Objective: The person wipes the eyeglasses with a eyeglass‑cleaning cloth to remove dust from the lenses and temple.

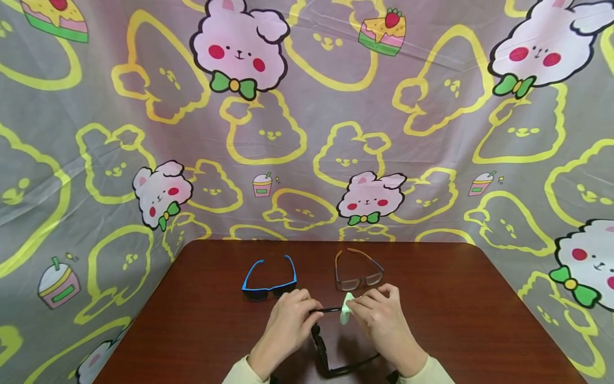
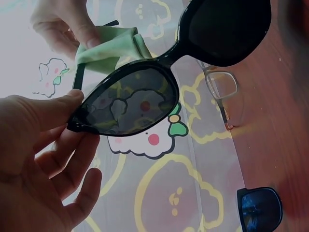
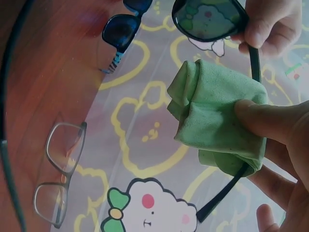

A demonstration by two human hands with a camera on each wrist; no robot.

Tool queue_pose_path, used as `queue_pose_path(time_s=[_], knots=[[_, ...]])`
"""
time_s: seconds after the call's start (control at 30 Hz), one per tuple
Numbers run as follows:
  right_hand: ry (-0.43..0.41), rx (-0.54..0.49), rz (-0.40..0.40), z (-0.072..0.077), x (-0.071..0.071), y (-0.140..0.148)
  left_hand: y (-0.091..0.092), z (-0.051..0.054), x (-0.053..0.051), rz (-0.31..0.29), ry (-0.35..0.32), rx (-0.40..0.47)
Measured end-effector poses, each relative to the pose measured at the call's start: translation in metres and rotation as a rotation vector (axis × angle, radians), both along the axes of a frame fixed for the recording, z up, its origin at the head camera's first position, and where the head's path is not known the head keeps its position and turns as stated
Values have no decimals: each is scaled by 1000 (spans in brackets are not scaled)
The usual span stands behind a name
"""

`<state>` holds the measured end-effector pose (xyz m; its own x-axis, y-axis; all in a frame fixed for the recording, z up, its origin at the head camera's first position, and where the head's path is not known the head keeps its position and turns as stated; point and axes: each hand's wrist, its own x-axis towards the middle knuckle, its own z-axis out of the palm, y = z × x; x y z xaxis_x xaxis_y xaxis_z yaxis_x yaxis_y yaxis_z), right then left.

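A: What is each grip holding?

B: Your left grip (image 1: 290, 317) pinches the black sunglasses (image 2: 145, 104) at the corner where the rim meets the earpiece (image 1: 331, 309), thumb against one side and fingertips against the other. Your right grip (image 1: 384, 317) grasps a folded green cloth (image 3: 222, 113), thumb on top and fingers beneath.

A: Does the cloth touch the sunglasses?

B: Yes. You have it wrapped round that same earpiece, and the dark tip comes out past it. The front of the sunglasses runs toward you between your grips, over the near part of the surface (image 1: 201, 320), with the second earpiece (image 1: 352, 366) reaching toward your right forearm (image 1: 410, 354). Whether the low side touches down, I cannot tell.

A: And farther out?

B: Beyond your grips, two more pairs lie apart on the surface, earpieces unfolded: blue sunglasses (image 1: 256, 294) with dark lenses on your left, and clear glasses (image 1: 350, 284) with orange-brown earpieces to the right of them.

A: Any containers or writing?

B: The containers you face are drawn ones: pink cups (image 1: 262, 185) with green straws, printed on the grey sheet (image 1: 307, 178) around the surface, along with white rabbits (image 1: 369, 197) and cake slices (image 1: 382, 32) topped with strawberries. The tiny marks (image 1: 72, 257) beside the cups are too small to read.
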<state>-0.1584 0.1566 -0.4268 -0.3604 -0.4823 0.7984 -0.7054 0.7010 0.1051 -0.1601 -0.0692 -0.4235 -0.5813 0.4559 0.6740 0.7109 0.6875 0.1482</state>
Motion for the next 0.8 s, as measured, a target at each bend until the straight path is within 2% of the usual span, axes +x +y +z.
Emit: queue_pose_path(time_s=[0.33, 0.57, 0.8], knots=[[70, -67, 26, 4, 0, 7, -6, 4, 1, -26, 3, 68], [102, -104, 44, 4, 2, 12, -11, 2, 3, -24, -58, 107], [93, -118, 46, 5, 4, 18, -15, 2, 4, -59, -93, 121]])
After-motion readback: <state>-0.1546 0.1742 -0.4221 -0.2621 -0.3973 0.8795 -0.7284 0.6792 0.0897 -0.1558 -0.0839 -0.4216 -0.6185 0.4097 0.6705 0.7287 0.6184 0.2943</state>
